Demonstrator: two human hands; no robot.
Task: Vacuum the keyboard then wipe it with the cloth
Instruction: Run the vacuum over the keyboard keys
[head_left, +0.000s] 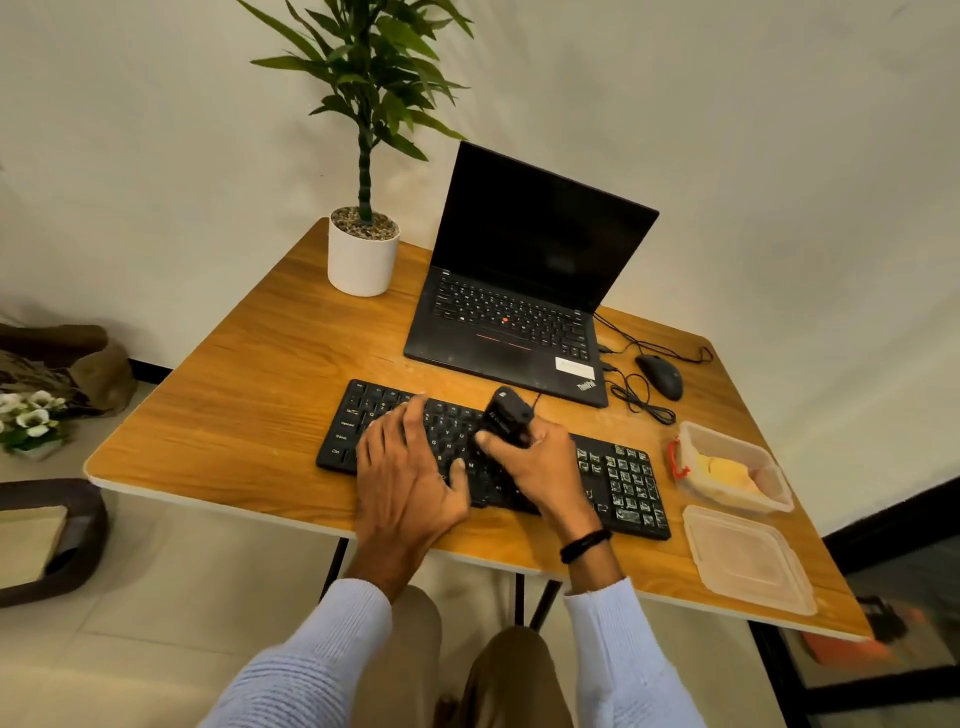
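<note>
Just beyond my right grip (535, 462), the black laptop (511, 332) carries the word "ThinkPad" (587, 385) in pale slanted letters on the near right corner of its palm rest. A white sticker (574, 368) beside that logo is too blurred to read. Left of my left grip (405, 478), the keyboard (623, 483) shows "Ctrl" (335, 451) on its near corner key and "Shift" (343, 437) just behind it. Markings on the vacuum (506, 418) held in my right grip cannot be read.

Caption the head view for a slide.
Right hand holds a small black vacuum over the keyboard, left hand resting flat on it; a yellow cloth lies in the open tub.
</note>
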